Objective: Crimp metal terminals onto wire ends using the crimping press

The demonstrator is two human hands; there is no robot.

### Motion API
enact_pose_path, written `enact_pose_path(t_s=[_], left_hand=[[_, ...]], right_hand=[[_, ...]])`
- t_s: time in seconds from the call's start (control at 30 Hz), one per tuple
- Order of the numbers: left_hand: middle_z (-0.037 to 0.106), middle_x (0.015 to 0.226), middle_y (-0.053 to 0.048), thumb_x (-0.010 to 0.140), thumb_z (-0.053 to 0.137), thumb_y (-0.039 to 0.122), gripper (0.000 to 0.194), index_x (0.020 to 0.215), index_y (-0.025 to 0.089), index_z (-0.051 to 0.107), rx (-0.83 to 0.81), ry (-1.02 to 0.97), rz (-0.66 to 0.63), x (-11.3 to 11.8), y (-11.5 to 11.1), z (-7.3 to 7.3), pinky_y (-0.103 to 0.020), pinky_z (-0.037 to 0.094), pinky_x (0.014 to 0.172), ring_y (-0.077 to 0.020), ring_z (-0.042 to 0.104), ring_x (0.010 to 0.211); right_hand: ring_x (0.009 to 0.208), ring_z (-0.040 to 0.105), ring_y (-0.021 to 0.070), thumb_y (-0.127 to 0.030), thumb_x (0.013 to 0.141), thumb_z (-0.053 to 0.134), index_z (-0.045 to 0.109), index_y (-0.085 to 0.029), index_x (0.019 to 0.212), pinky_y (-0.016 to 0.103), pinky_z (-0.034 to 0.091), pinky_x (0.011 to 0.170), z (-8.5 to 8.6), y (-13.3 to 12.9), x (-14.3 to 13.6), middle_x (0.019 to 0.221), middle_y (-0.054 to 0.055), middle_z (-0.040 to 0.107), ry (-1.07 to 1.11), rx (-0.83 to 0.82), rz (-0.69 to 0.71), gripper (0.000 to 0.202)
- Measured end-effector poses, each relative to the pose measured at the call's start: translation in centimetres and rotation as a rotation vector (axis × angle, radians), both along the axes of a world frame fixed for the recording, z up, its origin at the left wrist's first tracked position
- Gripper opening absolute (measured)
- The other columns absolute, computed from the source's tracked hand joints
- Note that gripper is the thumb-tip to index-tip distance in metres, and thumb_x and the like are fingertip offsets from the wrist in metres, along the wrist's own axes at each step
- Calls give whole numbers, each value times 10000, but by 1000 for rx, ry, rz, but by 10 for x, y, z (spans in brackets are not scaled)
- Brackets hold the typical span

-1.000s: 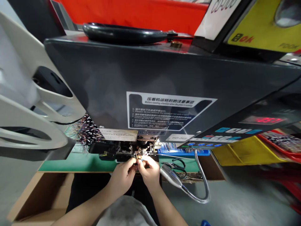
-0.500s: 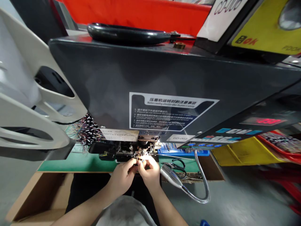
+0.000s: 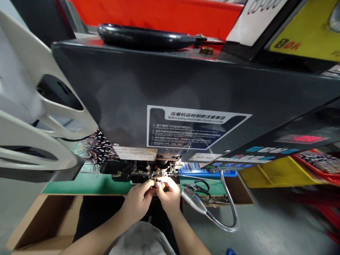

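My left hand (image 3: 138, 200) is closed in a pinch in front of the crimping press (image 3: 111, 88). Close beside it, my right hand (image 3: 169, 195) pinches too, its fingertips almost touching the left ones. Between them are thin wires (image 3: 158, 181), small and partly covered by the fingers, so which end each hand grips is hard to see. Just beyond the fingertips lies the brightly lit crimping tooling (image 3: 162, 172) under the press head.
A bendy-necked lamp (image 3: 193, 200) and black-handled scissors (image 3: 201, 187) are right of my hands. Behind them sits a blue tray (image 3: 207, 172) with wires. Bundled wires (image 3: 99, 147) lie at left on the green tabletop (image 3: 87, 184). A cardboard box (image 3: 37, 223) stands below.
My hands stay nearly in place, still pinching. The orange strand that stood out above the fingertips shows less now. Digits on the red display differ, and the view has shifted slightly.
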State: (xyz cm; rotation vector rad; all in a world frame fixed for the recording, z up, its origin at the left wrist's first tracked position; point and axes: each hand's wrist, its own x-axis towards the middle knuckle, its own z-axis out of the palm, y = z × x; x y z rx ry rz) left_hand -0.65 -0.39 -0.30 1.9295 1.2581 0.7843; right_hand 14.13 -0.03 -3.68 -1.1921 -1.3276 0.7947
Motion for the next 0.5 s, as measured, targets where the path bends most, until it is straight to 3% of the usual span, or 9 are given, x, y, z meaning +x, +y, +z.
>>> enact_pose_path(t_s=[0.3, 0.5], left_hand=[[734, 894, -25, 922, 433, 131, 201, 935, 233, 605, -20, -3, 18, 2, 0, -1, -242, 466, 684, -197, 702, 818], [733, 908, -24, 953, 432, 204, 213, 1045, 236, 622, -50, -45, -17, 0, -1, -1, -241, 491, 715, -192, 698, 829]], right_hand=[[458, 413, 115, -209, 849, 619, 685, -187, 893, 247, 400, 471, -2, 0, 0, 537, -60, 452, 7, 6, 18, 82], [490, 416, 126, -246, 843, 607, 599, -211, 1039, 248, 408, 505, -14, -15, 0, 586, -72, 423, 50, -15, 0, 200]])
